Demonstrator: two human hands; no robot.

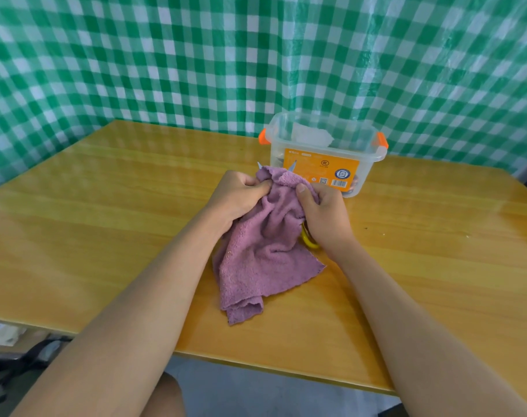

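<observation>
Underneath everything lies a glossy yellow wooden worktop [105, 206], with a few dark specks on its right side. Behind it, a green-and-white checked plastic sheet [196, 55] hangs as a backdrop and closes off the far edge. Below the near edge there is grey floor [256, 386], and some dark straps [30, 356] lie at the lower left.

At the back of the worktop, right of centre, stands a clear plastic box [367, 164] with orange clips on both ends and an orange label [322, 170] on its near wall. Something white and crumpled shows inside it.

Both hands meet just in front of the box. The left hand [235, 197] is curled tight, its fingers and thumb pinching the upper edge of a purple cloth [256, 266]. The right hand [325, 215] is also closed round the cloth, its thumb pressed onto the top fold and its fingers wrapped behind.

The cloth is bunched between the hands. Its lower part trails down onto the worktop towards the near edge, where one corner is folded over.

A pair of scissors [308, 240] is bundled inside the cloth. Its yellow handle loop shows just under the right hand, and two grey blade tips stick out above the top of the cloth, close to the box. Whether the right hand's fingers also grip the handle is hidden.
</observation>
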